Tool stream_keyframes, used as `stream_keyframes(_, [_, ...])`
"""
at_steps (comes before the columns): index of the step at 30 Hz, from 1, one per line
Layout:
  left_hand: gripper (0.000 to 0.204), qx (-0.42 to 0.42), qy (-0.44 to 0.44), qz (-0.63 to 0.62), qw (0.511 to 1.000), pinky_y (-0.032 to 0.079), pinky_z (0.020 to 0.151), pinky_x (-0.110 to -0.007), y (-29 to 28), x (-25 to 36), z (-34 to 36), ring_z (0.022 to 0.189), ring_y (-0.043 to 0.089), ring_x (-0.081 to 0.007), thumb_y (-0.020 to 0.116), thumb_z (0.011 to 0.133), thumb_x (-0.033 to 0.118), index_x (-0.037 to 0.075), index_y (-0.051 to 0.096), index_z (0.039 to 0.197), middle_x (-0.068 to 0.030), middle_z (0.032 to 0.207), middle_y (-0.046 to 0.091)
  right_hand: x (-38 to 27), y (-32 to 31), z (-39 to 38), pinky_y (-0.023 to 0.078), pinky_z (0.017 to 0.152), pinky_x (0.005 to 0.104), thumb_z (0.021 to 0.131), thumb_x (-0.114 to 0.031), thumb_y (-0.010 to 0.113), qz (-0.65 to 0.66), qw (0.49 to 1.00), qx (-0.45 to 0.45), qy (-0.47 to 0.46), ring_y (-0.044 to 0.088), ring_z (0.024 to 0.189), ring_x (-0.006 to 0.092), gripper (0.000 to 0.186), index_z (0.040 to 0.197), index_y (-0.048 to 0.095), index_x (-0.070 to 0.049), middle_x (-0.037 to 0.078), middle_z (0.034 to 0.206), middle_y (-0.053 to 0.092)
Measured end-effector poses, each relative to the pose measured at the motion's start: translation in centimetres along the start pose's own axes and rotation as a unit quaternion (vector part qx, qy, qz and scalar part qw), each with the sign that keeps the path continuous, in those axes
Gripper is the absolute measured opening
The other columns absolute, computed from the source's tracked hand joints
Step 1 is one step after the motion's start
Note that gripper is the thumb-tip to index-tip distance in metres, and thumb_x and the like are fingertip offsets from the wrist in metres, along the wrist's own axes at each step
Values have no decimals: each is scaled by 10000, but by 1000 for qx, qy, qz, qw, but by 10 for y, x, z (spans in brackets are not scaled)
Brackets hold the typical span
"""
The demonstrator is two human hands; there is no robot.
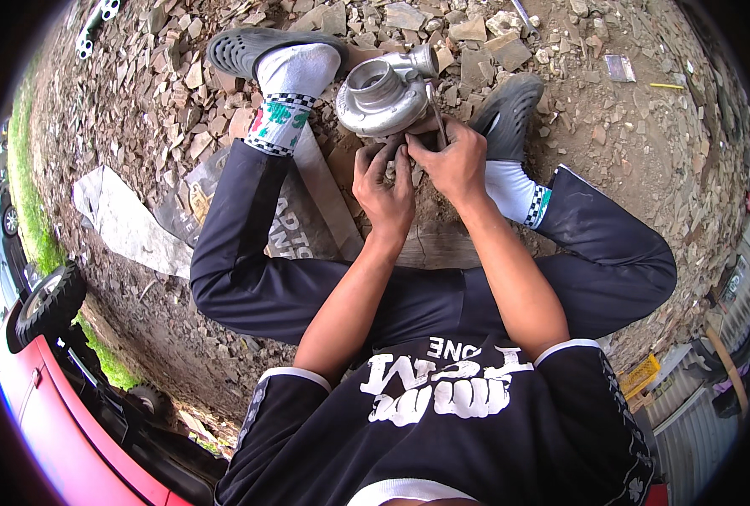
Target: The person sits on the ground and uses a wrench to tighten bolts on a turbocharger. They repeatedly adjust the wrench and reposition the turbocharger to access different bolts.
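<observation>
A silver metal turbocharger (381, 112) sits between my feet at the upper centre, its round inlet facing up and an outlet at its back right. My right hand (457, 160) is closed around a thin metal tool (433, 104), which looks like a wrench, upright along the turbocharger's right side. My left hand (383, 181) is at the near underside of the turbocharger, fingers curled; what they grip, if anything, is hidden by the fingertips.
My crossed legs and dark clogs (510, 118) surround the work on stony ground (602, 143). A printed sack (134, 215) lies at left. A metal rod (522, 17) lies beyond. A red vehicle (63, 422) is at lower left, corrugated sheeting (687, 447) at lower right.
</observation>
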State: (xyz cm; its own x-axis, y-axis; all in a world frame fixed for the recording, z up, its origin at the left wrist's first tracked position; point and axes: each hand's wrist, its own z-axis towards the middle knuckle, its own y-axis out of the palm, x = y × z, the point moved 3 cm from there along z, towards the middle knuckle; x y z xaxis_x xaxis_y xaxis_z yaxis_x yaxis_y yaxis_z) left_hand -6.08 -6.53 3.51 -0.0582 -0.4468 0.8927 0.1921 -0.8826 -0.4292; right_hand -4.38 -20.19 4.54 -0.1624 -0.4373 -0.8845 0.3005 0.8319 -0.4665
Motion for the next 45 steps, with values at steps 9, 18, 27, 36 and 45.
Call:
stream_keyframes(9, [174, -5, 4, 1, 1000, 542, 796, -375, 2, -2, 1, 875, 693, -290, 733, 916, 48, -16, 762, 1075, -160, 967, 692, 22, 1, 2, 580, 776, 391, 818, -183, 823, 54, 998, -20, 19, 766, 869, 325, 270, 1004, 750, 0, 182, 926, 770])
stream_keyframes(18, [158, -3, 5, 1, 1000, 535, 768, -351, 1, -2, 3, 849, 681, -249, 737, 930, 72, -22, 763, 1054, -143, 945, 691, 36, 4, 6, 561, 810, 343, 857, -193, 835, 163, 980, -73, 93, 753, 848, 206, 271, 1030, 757, 1, 128, 933, 787])
stream_keyframes(27, [156, -5, -8, 1, 1000, 531, 778, -356, 1, -1, 6, 841, 683, -250, 766, 904, 81, -10, 768, 1030, -133, 930, 693, 25, -1, 11, 567, 795, 334, 831, -234, 853, 105, 984, -95, 105, 756, 856, 187, 299, 1030, 777, -23, 111, 932, 795])
stream_keyframes(36, [162, 17, 3, -4, 1000, 533, 745, -331, 3, -7, 0, 815, 679, -209, 776, 904, 72, -4, 780, 1048, -116, 929, 699, 32, 5, 8, 576, 809, 334, 803, -231, 869, 131, 975, -77, 161, 765, 876, 187, 315, 1038, 787, -38, 98, 939, 801])
stream_keyframes(45, [192, 14, -57, -30, 998, 512, 738, -306, 4, -5, 5, 816, 650, -160, 799, 897, 83, -54, 768, 1027, -99, 907, 694, 36, 8, 9, 572, 797, 340, 810, -230, 861, 140, 968, -92, 184, 757, 851, 196, 307, 1031, 786, -30, 101, 927, 797])
